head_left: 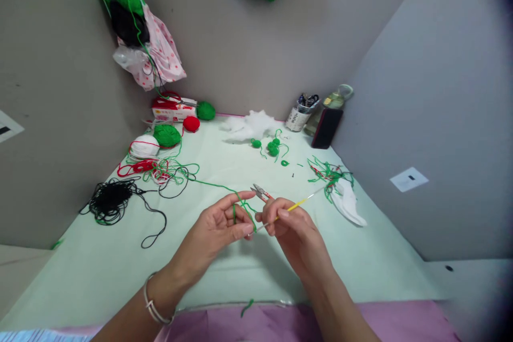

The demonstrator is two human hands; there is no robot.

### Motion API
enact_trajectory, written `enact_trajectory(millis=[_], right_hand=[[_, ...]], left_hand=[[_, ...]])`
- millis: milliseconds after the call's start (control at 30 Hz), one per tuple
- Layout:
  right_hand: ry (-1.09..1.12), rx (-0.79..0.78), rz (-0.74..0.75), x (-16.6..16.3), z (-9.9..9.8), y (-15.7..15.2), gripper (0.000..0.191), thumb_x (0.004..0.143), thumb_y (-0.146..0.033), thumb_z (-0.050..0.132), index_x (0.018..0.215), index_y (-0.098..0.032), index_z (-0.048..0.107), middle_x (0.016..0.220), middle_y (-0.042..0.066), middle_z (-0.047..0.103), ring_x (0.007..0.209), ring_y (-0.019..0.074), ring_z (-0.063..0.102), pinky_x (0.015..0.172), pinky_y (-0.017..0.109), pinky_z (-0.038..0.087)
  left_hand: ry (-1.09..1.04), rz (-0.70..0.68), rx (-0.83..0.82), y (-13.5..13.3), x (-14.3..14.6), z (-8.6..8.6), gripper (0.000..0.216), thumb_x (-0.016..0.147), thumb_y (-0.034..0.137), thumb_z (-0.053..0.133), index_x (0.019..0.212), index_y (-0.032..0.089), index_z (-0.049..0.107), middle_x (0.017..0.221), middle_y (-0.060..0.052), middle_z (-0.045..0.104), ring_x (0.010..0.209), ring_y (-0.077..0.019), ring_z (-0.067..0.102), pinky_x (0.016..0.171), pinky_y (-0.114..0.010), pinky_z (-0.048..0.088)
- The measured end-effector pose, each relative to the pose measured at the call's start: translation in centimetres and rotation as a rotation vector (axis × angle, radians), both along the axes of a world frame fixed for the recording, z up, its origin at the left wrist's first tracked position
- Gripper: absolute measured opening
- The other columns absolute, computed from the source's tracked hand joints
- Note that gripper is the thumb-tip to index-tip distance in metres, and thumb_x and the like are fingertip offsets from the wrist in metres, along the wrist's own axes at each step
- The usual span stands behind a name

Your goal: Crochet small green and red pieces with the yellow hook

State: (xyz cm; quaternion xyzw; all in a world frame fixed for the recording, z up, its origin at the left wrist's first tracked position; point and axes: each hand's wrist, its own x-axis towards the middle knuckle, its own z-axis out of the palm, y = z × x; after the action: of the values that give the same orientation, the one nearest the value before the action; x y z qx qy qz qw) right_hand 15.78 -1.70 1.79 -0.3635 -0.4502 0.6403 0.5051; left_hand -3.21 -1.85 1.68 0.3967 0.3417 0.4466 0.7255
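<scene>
My left hand (224, 222) pinches a small piece of green yarn work (254, 228) between thumb and fingers, and green yarn (218, 186) runs over its raised index finger from the tangle at the left. In my right hand (292, 224) is a crochet hook (297, 204) with a yellow grip, held like a pencil. Its tip meets the yarn at my left fingertips; the exact stitch is too small to make out. Just behind my right hand lie thread snips (261, 193) with orange-red handles, partly hidden by the fingers.
Black yarn (110, 200), a white ball (145, 146) and green ball (167, 135) lie left. White stuffing (252, 125) and small green crocheted pieces (273, 147) are at the back. Yarn scraps (331, 173), a phone (327, 128) and a pen cup (298, 115) stand or lie right.
</scene>
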Motion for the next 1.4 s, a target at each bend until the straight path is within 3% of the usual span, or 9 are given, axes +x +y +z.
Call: enact_trajectory(millis=[167, 333, 567, 700, 833, 1100, 1233, 1300, 1400], right_hand=[[0.079, -0.055, 0.005, -0.3, -0.2, -0.3, 0.016, 0.079, -0.038, 0.073, 0.079, -0.022, 0.075, 0.070, 0.001, 0.058, 0.072, 0.0192, 0.054, 0.075, 0.034, 0.047], [0.084, 0.015, -0.011, -0.8, -0.4, -0.7, 0.018, 0.086, -0.039, 0.074, 0.087, -0.022, 0.080, 0.075, 0.002, 0.062, 0.069, 0.0175, 0.055, 0.073, 0.033, 0.050], [-0.338, 0.539, -0.143, -0.7, -1.6, -2.4, 0.028, 0.104, -0.026, 0.058, 0.119, -0.036, 0.079, 0.106, 0.008, 0.071, 0.103, 0.0237, 0.067, 0.090, 0.040, 0.056], [-0.553, 0.774, -0.294, -1.1, -2.2, -3.2, 0.048, 0.103, -0.011, 0.054, 0.135, -0.042, 0.070, 0.127, 0.010, 0.069, 0.110, 0.0236, 0.068, 0.093, 0.043, 0.059], [-0.616, 0.917, -0.360, -1.6, -2.2, -3.0, 0.054, 0.099, -0.002, 0.055, 0.138, -0.036, 0.069, 0.127, 0.009, 0.072, 0.112, 0.0232, 0.071, 0.090, 0.039, 0.062], [-0.537, 0.952, -0.337, -1.6, -1.3, -2.4, 0.047, 0.100, -0.002, 0.052, 0.133, -0.029, 0.070, 0.124, 0.009, 0.075, 0.110, 0.0213, 0.073, 0.092, 0.039, 0.063], [-0.515, 0.868, -0.259, -1.3, -1.2, -2.6, 0.046, 0.099, -0.002, 0.052, 0.134, -0.028, 0.069, 0.123, 0.009, 0.074, 0.113, 0.0211, 0.072, 0.097, 0.038, 0.062], [-0.555, 0.827, -0.271, -1.2, -1.5, -2.8, 0.045, 0.099, -0.002, 0.053, 0.130, -0.028, 0.070, 0.118, 0.008, 0.074, 0.110, 0.0202, 0.073, 0.093, 0.035, 0.063], [-0.719, 0.936, -0.356, -1.4, -2.3, -2.7, 0.045, 0.097, -0.005, 0.058, 0.133, -0.029, 0.071, 0.120, 0.010, 0.073, 0.108, 0.0217, 0.073, 0.087, 0.034, 0.063]], left_hand=[[-0.068, 0.024, -0.065, 0.2, 0.3, -0.1, 0.049, 0.082, 0.028, 0.088, 0.128, 0.024, 0.072, 0.078, 0.004, 0.067, 0.072, -0.0129, 0.064, 0.079, -0.029, 0.047], [-0.125, 0.051, -0.116, 0.1, 0.8, -0.4, 0.053, 0.082, 0.029, 0.088, 0.132, 0.022, 0.070, 0.080, 0.003, 0.067, 0.076, -0.0139, 0.066, 0.081, -0.029, 0.048], [-0.145, 0.151, -0.085, -0.6, 1.5, -0.4, 0.061, 0.084, 0.029, 0.087, 0.140, 0.021, 0.064, 0.083, 0.002, 0.069, 0.081, -0.0150, 0.066, 0.088, -0.030, 0.048], [-0.145, 0.193, -0.063, -1.1, 1.6, -0.3, 0.062, 0.083, 0.028, 0.087, 0.140, 0.022, 0.062, 0.087, 0.000, 0.071, 0.086, -0.0167, 0.067, 0.088, -0.031, 0.049], [-0.163, 0.216, -0.085, -1.3, 1.7, 0.1, 0.059, 0.083, 0.028, 0.088, 0.137, 0.022, 0.065, 0.086, 0.001, 0.072, 0.082, -0.0138, 0.066, 0.084, -0.028, 0.050], [-0.176, 0.219, -0.139, -1.4, 1.5, 0.2, 0.062, 0.081, 0.025, 0.090, 0.138, 0.027, 0.068, 0.091, 0.003, 0.073, 0.086, -0.0117, 0.066, 0.088, -0.026, 0.049], [-0.195, 0.210, -0.154, -1.3, 1.6, 0.3, 0.062, 0.079, 0.025, 0.091, 0.137, 0.026, 0.069, 0.087, 0.004, 0.071, 0.081, -0.0111, 0.066, 0.087, -0.026, 0.050], [-0.185, 0.221, -0.139, -1.4, 1.9, 0.2, 0.063, 0.080, 0.026, 0.090, 0.138, 0.024, 0.067, 0.087, 0.003, 0.072, 0.081, -0.0116, 0.066, 0.087, -0.026, 0.050], [-0.190, 0.269, -0.136, -1.7, 2.5, -0.1, 0.065, 0.079, 0.027, 0.091, 0.139, 0.022, 0.065, 0.085, 0.002, 0.072, 0.082, -0.0120, 0.065, 0.083, -0.024, 0.051]])
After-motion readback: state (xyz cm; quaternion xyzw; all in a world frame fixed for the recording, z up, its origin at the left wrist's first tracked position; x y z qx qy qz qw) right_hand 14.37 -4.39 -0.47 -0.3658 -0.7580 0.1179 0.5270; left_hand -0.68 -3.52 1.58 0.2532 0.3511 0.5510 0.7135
